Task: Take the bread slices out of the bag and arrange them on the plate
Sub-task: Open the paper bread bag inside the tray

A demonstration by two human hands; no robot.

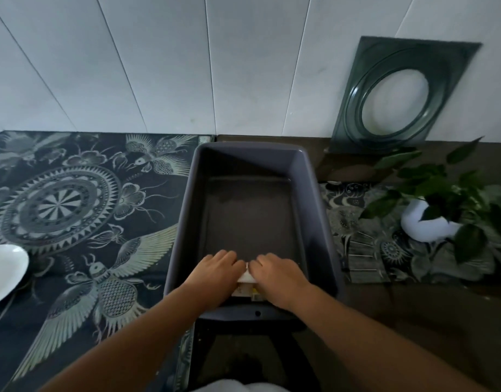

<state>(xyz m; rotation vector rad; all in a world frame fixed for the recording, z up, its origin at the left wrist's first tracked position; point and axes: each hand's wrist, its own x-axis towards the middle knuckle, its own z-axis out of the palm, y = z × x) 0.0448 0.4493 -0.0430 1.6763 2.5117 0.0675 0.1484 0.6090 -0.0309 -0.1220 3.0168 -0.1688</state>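
A bread bag (pixel 247 282), pale with yellowish print, lies at the near end of a dark grey tub (pixel 322 222). My left hand (pixel 212 274) and my right hand (pixel 280 275) rest side by side on top of it, fingers curled over it, so most of the bag is hidden. Only a small white and tan patch shows between the hands. No bread slice can be told apart. A white plate (pixel 3 271) sits at the far left edge of the view, on a patterned cloth, well away from both hands.
The tub stands on a dark stool (pixel 243 335) against a white panelled wall. A dark patterned cloth (pixel 82 210) covers the surface to the left. At right stand a potted plant (pixel 430 219) in a white pot and a green glass square dish (pixel 396 97) leaning on the wall.
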